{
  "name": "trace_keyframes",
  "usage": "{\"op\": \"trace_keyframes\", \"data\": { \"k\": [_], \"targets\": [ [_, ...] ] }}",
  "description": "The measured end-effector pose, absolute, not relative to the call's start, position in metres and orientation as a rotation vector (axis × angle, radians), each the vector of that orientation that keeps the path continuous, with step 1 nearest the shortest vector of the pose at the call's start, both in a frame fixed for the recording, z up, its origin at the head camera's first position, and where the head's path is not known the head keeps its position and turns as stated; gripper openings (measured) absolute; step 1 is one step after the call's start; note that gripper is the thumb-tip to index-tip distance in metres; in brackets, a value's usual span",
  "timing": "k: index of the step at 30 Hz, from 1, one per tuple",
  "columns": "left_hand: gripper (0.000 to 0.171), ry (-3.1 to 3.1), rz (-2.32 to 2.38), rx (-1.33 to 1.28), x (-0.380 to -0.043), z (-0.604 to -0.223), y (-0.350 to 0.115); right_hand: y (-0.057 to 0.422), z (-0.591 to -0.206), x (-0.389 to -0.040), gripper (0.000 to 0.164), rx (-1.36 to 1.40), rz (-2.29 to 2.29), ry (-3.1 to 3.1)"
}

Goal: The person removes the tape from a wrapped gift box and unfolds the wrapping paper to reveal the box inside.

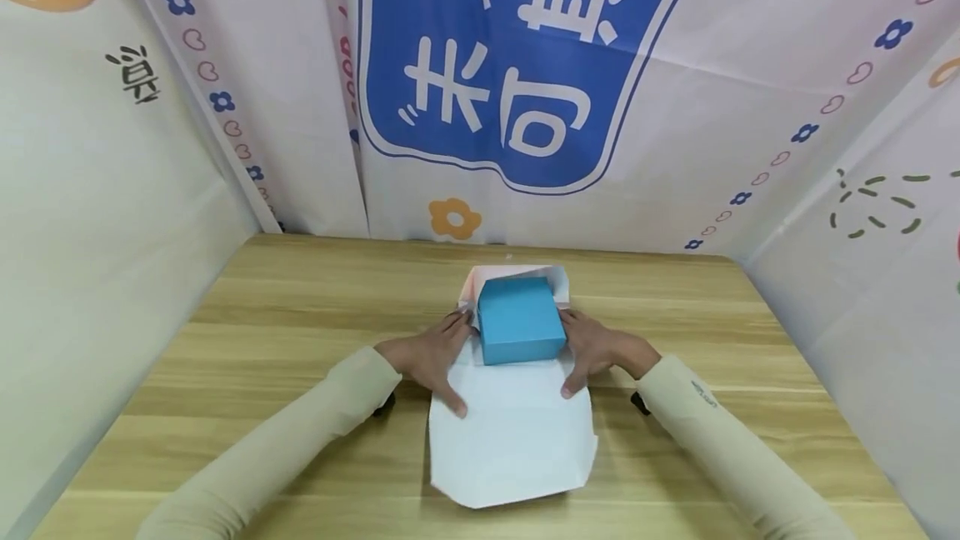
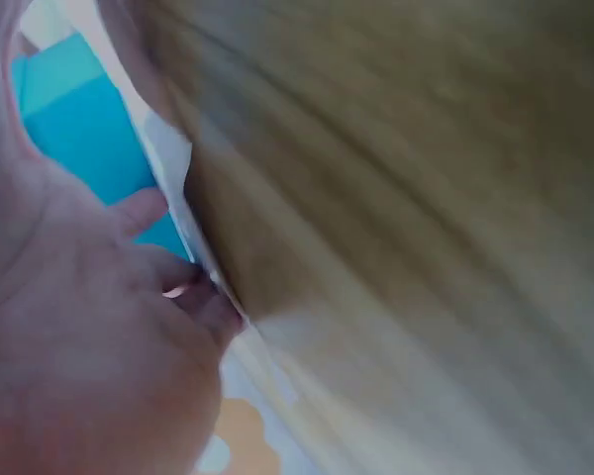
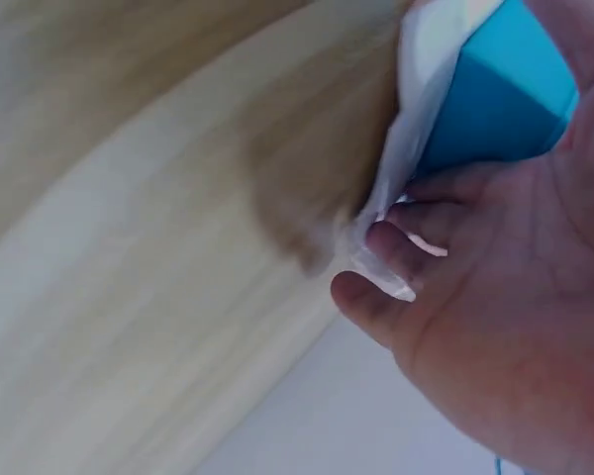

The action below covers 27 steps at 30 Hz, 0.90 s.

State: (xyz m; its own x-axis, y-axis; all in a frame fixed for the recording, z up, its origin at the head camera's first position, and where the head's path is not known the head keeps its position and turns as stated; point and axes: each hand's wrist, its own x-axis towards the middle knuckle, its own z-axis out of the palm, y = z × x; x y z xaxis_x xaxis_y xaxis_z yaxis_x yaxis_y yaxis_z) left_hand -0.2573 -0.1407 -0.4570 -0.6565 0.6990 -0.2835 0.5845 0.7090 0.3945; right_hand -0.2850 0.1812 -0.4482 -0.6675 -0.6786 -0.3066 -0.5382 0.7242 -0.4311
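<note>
In the head view a blue box (image 1: 521, 323) sits on the far part of a white sheet of paper (image 1: 517, 440). The sheet's far end stands folded up behind and beside the box. My left hand (image 1: 435, 357) is at the box's left, its fingertips touching the paper's side edge and its thumb spread toward me over the sheet. On the right side, my right hand (image 1: 596, 348) mirrors this, thumb apart. The right wrist view has the fingers (image 3: 376, 297) loosely bent against the paper edge (image 3: 401, 148). In the left wrist view the fingertips meet the paper edge (image 2: 173, 178) beside the box (image 2: 89, 129).
A wooden table (image 1: 300, 298) lies under the sheet. Printed white cloth (image 1: 637, 148) hangs behind the table's far edge and along both sides. Dark straps (image 1: 384, 405) show under the sleeves.
</note>
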Motion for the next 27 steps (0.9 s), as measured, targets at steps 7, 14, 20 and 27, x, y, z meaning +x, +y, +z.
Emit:
{"op": "trace_keyframes", "data": {
  "k": [7,14,20,27],
  "targets": [
    [0.052,2.682,0.444,1.177,-0.273,-0.46,-0.145,0.182,-0.45,-0.286,0.118,-1.032,-0.407,2.564],
    [0.071,2.784,0.296,1.177,-0.279,-0.464,-0.143,0.182,-0.454,-0.288,0.133,-1.105,-0.492,2.536],
    [0.079,2.74,0.276,1.073,-0.284,-0.46,-0.142,0.181,-0.456,-0.291,0.143,-1.004,-0.397,2.551],
    [0.083,2.756,0.313,1.053,-0.289,-0.459,-0.14,0.181,-0.459,-0.3,0.113,-1.065,-0.519,2.563]
  ]
}}
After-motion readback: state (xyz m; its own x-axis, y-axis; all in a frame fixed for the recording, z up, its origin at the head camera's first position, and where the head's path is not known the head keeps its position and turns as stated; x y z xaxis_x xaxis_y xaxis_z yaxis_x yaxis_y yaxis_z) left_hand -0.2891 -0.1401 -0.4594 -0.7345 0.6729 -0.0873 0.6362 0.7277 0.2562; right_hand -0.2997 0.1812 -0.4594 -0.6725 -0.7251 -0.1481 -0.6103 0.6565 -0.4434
